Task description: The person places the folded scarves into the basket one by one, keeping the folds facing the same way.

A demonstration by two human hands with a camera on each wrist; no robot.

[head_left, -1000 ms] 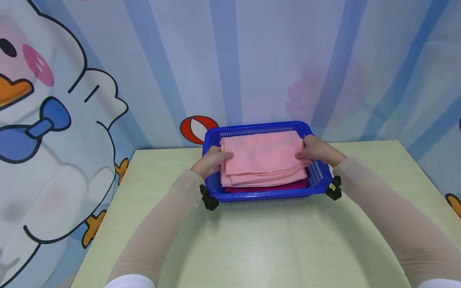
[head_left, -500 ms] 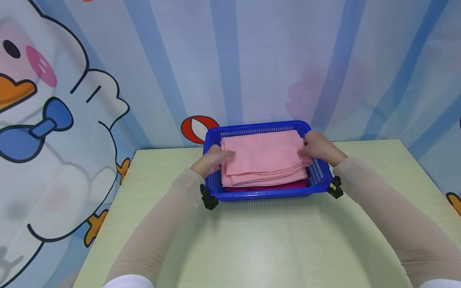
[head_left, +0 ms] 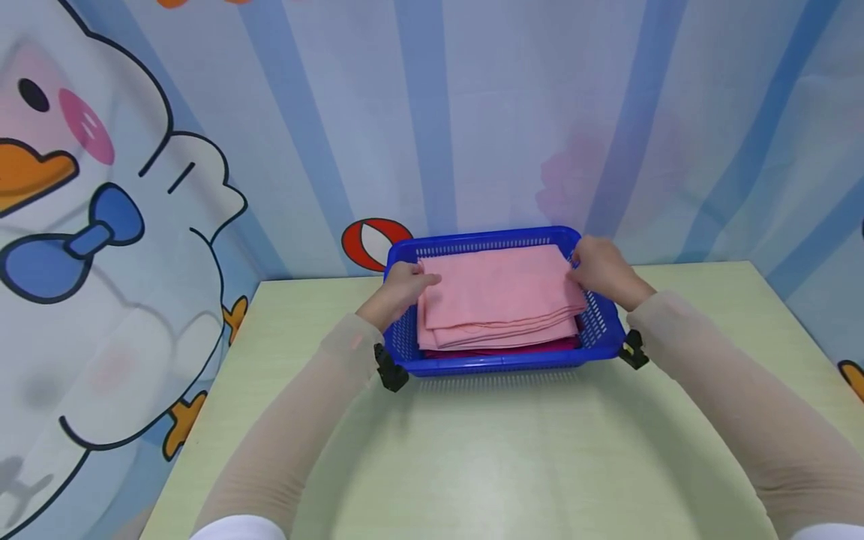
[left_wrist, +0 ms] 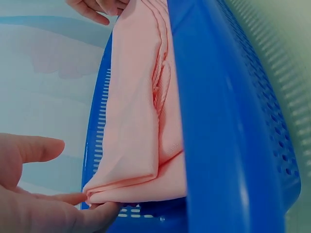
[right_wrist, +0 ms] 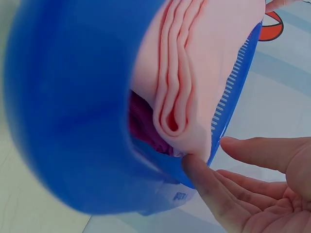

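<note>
A folded pink cloth (head_left: 499, 285) lies in a blue plastic basket (head_left: 499, 365), on top of a dark magenta cloth (head_left: 540, 348). My left hand (head_left: 403, 291) is at the cloth's left end. In the left wrist view its fingertips (left_wrist: 104, 213) touch the lower folded edge, while the thumb (left_wrist: 43, 148) stands apart from the cloth. My right hand (head_left: 604, 271) is at the opposite end. The right wrist view shows its index fingertip (right_wrist: 194, 167) against the cloth's edge and its thumb (right_wrist: 252, 149) held away.
The basket stands on a pale wooden table (head_left: 499, 465), near its back edge. Behind it hangs a blue striped backdrop (head_left: 486, 112) with a cartoon duck (head_left: 135, 315) on the left. Long beige sleeves (head_left: 304, 420) cover both arms.
Both hands have shifted slightly back and outward along the cloth's ends. Both thumbs have come off its top. The cloth and basket keep their places on the table.
</note>
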